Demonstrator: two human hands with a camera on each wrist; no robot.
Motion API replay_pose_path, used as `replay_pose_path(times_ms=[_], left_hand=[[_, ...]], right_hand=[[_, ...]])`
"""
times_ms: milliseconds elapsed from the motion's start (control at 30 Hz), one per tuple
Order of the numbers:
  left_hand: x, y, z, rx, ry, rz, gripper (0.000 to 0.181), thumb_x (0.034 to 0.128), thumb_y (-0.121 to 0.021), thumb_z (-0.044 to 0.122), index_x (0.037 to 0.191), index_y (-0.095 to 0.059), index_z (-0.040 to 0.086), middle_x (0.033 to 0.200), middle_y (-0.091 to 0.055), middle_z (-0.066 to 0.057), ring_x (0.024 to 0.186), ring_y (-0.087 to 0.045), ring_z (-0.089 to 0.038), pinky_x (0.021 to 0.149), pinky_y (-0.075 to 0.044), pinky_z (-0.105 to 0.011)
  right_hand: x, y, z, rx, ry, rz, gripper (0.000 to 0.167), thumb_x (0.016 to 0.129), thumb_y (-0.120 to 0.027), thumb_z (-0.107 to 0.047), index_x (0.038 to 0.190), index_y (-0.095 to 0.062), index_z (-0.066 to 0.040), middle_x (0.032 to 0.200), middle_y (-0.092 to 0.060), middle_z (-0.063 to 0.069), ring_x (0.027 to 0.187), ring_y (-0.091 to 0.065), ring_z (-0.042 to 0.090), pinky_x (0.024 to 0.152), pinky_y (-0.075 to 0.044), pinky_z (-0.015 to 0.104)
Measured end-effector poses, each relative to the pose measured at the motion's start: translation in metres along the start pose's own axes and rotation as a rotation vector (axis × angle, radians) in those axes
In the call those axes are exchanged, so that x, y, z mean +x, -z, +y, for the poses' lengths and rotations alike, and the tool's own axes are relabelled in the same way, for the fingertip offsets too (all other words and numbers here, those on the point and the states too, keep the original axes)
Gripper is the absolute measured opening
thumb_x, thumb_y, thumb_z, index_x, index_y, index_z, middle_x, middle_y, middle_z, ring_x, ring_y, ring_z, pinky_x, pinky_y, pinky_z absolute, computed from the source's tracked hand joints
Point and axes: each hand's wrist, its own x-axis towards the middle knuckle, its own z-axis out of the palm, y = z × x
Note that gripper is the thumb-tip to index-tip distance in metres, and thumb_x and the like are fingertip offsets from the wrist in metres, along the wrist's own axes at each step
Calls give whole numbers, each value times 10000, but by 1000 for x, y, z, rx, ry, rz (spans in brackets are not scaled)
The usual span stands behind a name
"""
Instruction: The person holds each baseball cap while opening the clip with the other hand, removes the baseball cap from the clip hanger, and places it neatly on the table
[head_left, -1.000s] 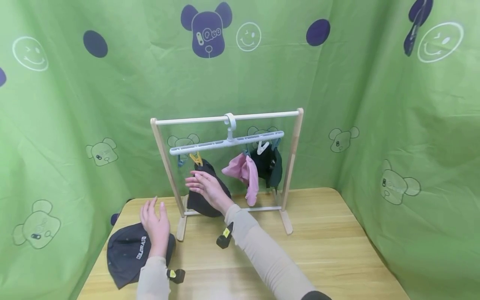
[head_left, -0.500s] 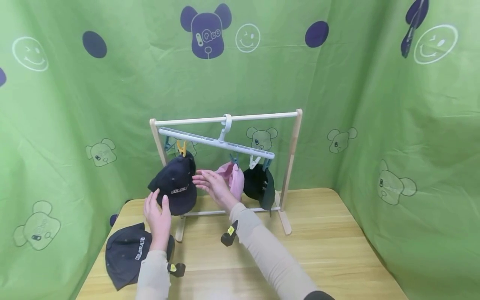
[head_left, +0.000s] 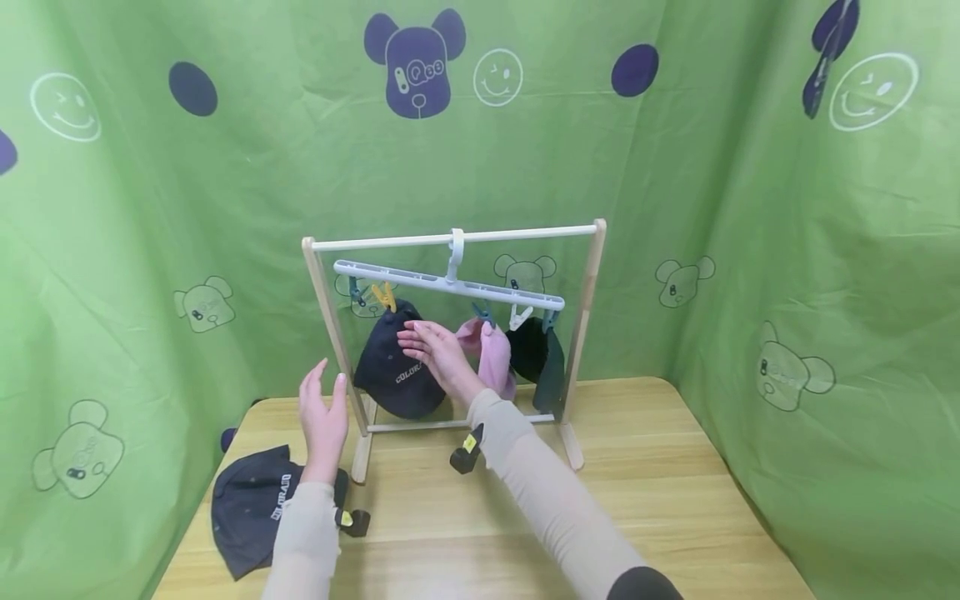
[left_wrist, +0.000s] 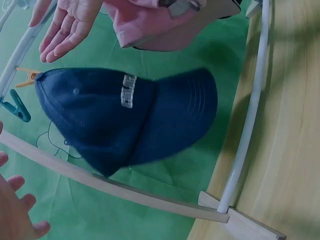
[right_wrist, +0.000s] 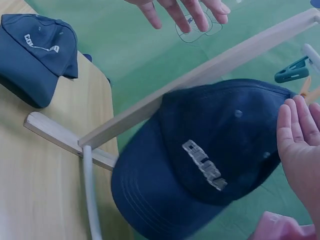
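Note:
A navy baseball cap with white lettering hangs from a yellow clip on a pale blue hanger. My right hand is held with straight fingers in front of the cap's right side; whether it touches the cap I cannot tell. My left hand, fingers spread, is apart from the cap, to its lower left. The left wrist view shows the cap between both hands. Further right on the hanger are a pink cap, partly behind my right hand, and a dark green cap.
A wooden rack with white rods holds the hanger, which slopes down to the right. A white clip sits between the pink and green caps. Another dark cap lies on the wooden table at left, partly under my left arm.
The hanger swings: its left end rose, then dropped slightly. The navy cap turned its lettering into view, swung left, then back right. Both hands moved slightly up and right.

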Motion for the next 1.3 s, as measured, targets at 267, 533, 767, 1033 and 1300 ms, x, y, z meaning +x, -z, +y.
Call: replay_pose_path(times_ms=[267,533,767,1033,1300], left_hand=[[11,-5,1,18,-61,-37,461,980,-561,275,1397,-504,86,1422,-483,-207,1341,-431,-372,1138,-311,-528],[25,-10,1,12,-67,-48,454,970,-582,273,1377,-529,79,1339,-553,-211,1277,-496,-366,1120,-343,-497],[28,-19,5,7,-85,-78,484,907,-677,228,1341,-547,57,1234,-587,-217,1209,-534,-367,1089,-376,-485],[28,-34,5,26,-91,-143,469,883,-706,205,1304,-553,66,1211,-591,-204,1169,-560,-361,1054,-413,-488],[16,-40,3,60,-18,-188,458,901,-686,253,1307,-541,101,1251,-634,-206,1143,-600,-400,999,-460,-519]], right_hand=[[12,-1,-12,-58,22,27,368,1026,-453,-143,1303,-512,92,1298,-560,323,1147,-615,307,1017,-503,406],[17,-3,-19,-140,-20,21,405,1008,-500,-229,1353,-515,-16,1370,-560,208,1281,-531,380,1106,-418,444],[21,-6,-19,-133,30,13,395,1009,-493,-169,1338,-503,48,1369,-535,257,1295,-511,372,1122,-393,479],[24,-8,-19,-135,52,11,378,1003,-494,-130,1317,-506,80,1364,-534,267,1262,-540,316,1092,-437,434],[23,-10,-23,-114,64,31,366,1000,-498,-119,1300,-516,89,1349,-547,278,1282,-532,348,1089,-440,430]])
